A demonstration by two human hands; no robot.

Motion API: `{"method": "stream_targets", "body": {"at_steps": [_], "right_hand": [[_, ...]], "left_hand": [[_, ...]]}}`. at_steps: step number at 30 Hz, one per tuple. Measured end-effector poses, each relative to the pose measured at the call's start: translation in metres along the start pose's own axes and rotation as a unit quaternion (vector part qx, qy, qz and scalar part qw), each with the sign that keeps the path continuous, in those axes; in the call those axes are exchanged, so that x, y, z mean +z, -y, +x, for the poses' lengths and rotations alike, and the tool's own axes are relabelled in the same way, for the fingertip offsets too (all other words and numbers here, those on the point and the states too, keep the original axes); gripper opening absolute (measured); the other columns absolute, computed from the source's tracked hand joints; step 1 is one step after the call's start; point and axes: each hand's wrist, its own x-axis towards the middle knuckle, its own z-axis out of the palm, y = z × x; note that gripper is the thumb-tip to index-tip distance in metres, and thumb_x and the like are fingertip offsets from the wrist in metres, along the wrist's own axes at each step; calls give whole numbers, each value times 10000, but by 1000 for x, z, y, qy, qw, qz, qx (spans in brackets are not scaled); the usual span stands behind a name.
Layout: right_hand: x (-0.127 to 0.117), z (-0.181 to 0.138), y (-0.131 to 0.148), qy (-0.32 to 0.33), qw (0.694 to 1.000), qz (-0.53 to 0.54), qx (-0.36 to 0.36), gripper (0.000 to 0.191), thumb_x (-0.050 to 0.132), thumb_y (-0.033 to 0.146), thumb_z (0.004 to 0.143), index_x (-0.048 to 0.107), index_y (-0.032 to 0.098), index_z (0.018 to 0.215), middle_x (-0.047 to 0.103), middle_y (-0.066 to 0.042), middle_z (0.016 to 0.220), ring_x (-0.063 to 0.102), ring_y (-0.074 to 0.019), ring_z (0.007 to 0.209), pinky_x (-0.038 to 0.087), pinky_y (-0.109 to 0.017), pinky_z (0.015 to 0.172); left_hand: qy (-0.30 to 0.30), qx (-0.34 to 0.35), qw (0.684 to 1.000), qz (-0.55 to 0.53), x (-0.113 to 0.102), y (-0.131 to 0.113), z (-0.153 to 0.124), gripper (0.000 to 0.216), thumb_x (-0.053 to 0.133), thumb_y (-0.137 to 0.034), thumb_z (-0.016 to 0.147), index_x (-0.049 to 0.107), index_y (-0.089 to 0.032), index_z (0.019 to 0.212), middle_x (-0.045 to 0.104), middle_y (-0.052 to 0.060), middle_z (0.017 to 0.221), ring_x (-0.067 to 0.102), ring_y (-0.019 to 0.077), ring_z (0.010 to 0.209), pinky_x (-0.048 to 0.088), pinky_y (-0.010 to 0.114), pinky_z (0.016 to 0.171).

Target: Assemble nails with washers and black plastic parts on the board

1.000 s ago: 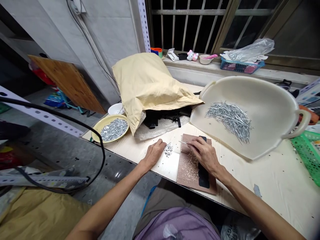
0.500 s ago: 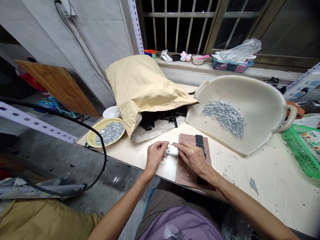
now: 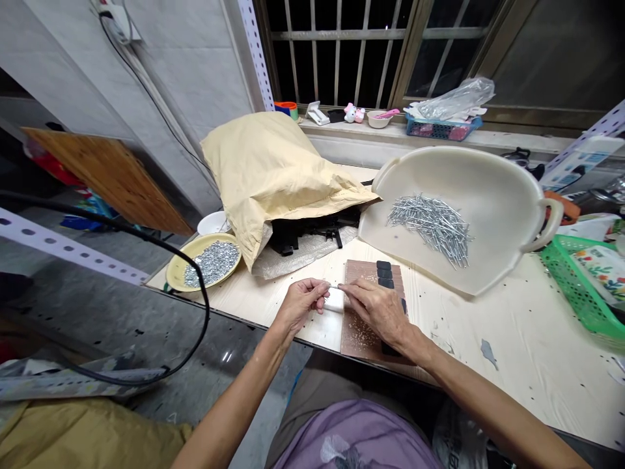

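Note:
A thin metal pin [image 3: 334, 286] spans the short gap between my two hands, above the front of the table. My left hand [image 3: 303, 303] pinches its left end between thumb and fingertips; any small part there is hidden by the fingers. With fingers closed, my right hand [image 3: 375, 309] grips the other end, above a brown wood-grain board [image 3: 359, 342]. Black pads [image 3: 384, 274] lie in a row on that board, partly covered by the hand, and pale crumbs are scattered over it. Similar pins [image 3: 432, 225] lie heaped in a large cream scoop-shaped basin [image 3: 498, 189].
A yellow bowl [image 3: 172, 270] of small metal pieces stands at the table's left edge. Behind my hands, a tan sack [image 3: 278, 163] lies with black parts [image 3: 312, 233] at its mouth. At right is a green basket [image 3: 566, 293]. A black cable [image 3: 205, 312] loops at left.
My left hand's fingers have shifted slightly, and the cluster of small metal pieces seen beneath it before is now mostly out of sight. The pin stays between both hands. The view has shifted slightly.

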Motion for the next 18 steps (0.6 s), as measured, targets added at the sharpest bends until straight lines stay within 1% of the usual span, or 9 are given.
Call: {"method": "stream_targets", "body": {"at_steps": [3,5,7,10,12,15,18], "right_hand": [[-1,-3,-1,-6,1000,-11,-3,286,383,273,950,594,267,1142,650,-30,930,601,-146,828,410,-225,698],[-1,-5,-1,-15,1000,-18,-4,275,393,266,946,600,259,1127,652,-34,930,600,-146,823,401,-226,689],[1,-7,0,-35,999,-26,4,262,402,256,943,600,243,1114,651,-36,917,597,-145,809,393,-231,690],[2,-8,2,-61,997,-42,20,237,418,247,937,605,224,1080,645,-33,883,591,-146,788,380,-240,696],[1,-7,3,-75,995,-52,24,222,426,244,934,610,224,1057,644,-33,887,586,-149,792,373,-244,705],[-3,-4,3,-96,993,-60,25,214,429,239,933,612,230,1044,643,-32,921,579,-150,809,368,-249,728],[-5,-3,4,-87,994,-63,10,214,427,243,936,610,242,1047,642,-21,919,574,-146,810,363,-251,727]], "left_hand": [[21,-32,999,-7,1,2,-1,376,739,-430,641,639,-85,752,610,11,634,440,30,416,403,178,426],[25,-31,999,-7,3,4,-2,367,734,-427,652,652,-86,760,626,19,649,452,33,415,408,183,430],[18,-10,1000,0,6,6,-2,346,730,-419,661,659,-94,755,641,21,668,472,40,413,410,188,432],[7,40,999,14,11,8,-3,305,720,-394,684,669,-100,748,651,19,671,503,49,420,415,191,450],[4,53,999,-6,13,8,-2,286,718,-378,693,672,-103,755,649,16,677,503,46,424,417,189,450],[5,27,998,-62,13,6,-1,282,731,-368,681,666,-105,755,630,4,675,476,37,426,416,184,424],[14,5,996,-84,11,4,-1,291,747,-368,663,655,-99,728,615,4,664,460,33,430,422,184,415]]}}
